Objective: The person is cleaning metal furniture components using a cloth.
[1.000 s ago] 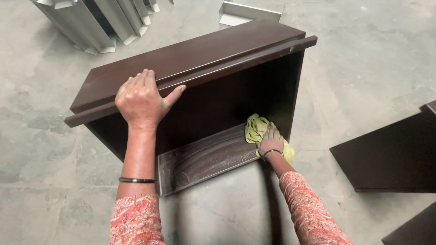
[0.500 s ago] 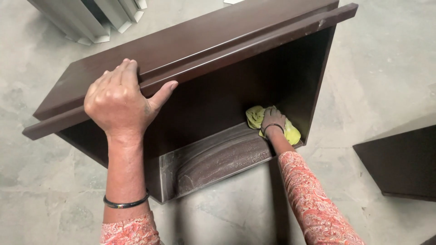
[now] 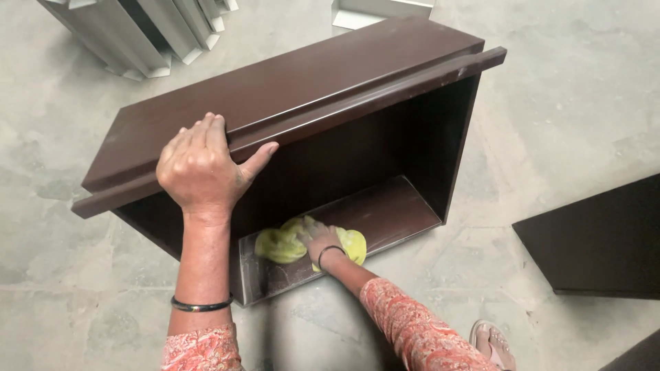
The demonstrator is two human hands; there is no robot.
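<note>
A dark brown wooden drawer box [image 3: 295, 103] stands on its side on the concrete floor, its open side facing me. My left hand [image 3: 203, 168] grips the upper front edge of the box, fingers over the top and thumb on the rim. My right hand [image 3: 320, 240] is inside the box, pressing a yellow-green cloth [image 3: 282, 246] flat against the lower inner panel. The cloth lies towards the left part of that panel. A dark bangle sits on each wrist.
Grey metal panels [image 3: 137, 34] lean together at the top left. A light grey box part [image 3: 381, 10] lies at the top edge. A dark brown board [image 3: 598, 240] lies on the floor at right. My sandalled foot [image 3: 491, 343] shows at the bottom right.
My right hand has slid the cloth from the right end of the inner panel to the left. My left hand keeps its hold on the top edge.
</note>
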